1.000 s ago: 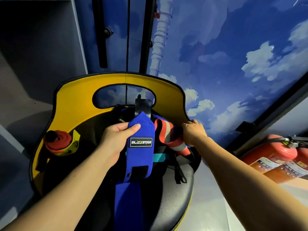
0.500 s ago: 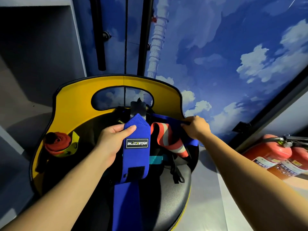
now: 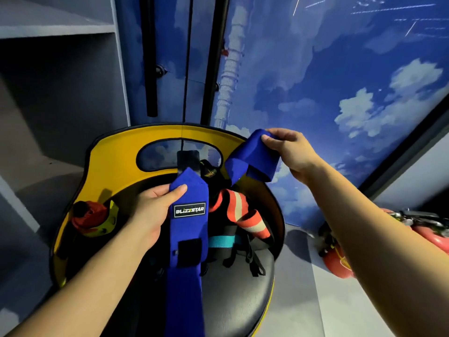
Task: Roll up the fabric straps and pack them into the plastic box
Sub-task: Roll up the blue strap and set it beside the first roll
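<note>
While the left hand [image 3: 150,210] grips a blue strap [image 3: 188,229] running six to twelve o'clock, the right hand [image 3: 289,149] pinches another blue strap [image 3: 250,164] at one o'clock.

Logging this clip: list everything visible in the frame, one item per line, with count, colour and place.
Chair: one, yellow back, black seat, centre.
Blue strap with label: one, blue, hanging over the seat from the left hand.
Second blue strap: one, blue, lifted at right of the chair back.
Striped strap: one, orange and pale stripes, on the seat.
Teal strap: one, teal, on the seat.
Black straps: count unclear, on the seat.
Rolled strap: one, red and yellow, seat's left edge.
Fire extinguishers: red, floor at right.
Left hand: holds the labelled strap.
Right hand: pinches the second strap.
</note>
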The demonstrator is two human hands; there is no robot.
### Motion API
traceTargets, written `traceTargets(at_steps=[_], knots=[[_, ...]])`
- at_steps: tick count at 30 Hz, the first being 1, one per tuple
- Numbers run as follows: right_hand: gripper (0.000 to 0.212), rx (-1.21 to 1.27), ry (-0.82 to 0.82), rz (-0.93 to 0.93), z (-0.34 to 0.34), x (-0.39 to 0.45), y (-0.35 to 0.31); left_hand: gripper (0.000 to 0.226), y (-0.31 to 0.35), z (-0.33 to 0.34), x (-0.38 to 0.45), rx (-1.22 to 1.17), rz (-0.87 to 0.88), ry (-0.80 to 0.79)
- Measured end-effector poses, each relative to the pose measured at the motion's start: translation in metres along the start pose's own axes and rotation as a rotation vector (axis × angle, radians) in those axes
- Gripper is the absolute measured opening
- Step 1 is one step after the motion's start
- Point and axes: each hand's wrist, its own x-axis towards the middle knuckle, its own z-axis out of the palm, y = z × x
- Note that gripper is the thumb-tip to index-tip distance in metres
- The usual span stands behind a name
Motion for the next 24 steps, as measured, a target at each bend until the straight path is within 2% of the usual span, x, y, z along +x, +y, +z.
traceTargets(at_steps=[4,10,12,17,24], knots=[[0.01,0.035,-0.043,0.005,0.02,-0.01,-0.019,0.021,0.007,-0.01,-0.002,-0.033,0.01,0.032],[0.008,0.17,-0.046,-0.021,0.045,-0.039,-0.025,0.008,0.02,-0.028,-0.004,-0.099,0.031,0.087],[0.009,0.179,-0.061,0.032,0.051,-0.054,-0.012,0.007,0.021,-0.033,-0.004,-0.1,0.028,0.1],[0.01,0.095,-0.179,0.298,0.065,-0.094,0.042,0.005,0.017,-0.036,-0.003,-0.069,-0.017,0.09],[0.028,-0.531,-0.328,0.395,0.069,-0.107,0.102,0.009,0.013,-0.036,0.003,-0.065,-0.054,0.093]])
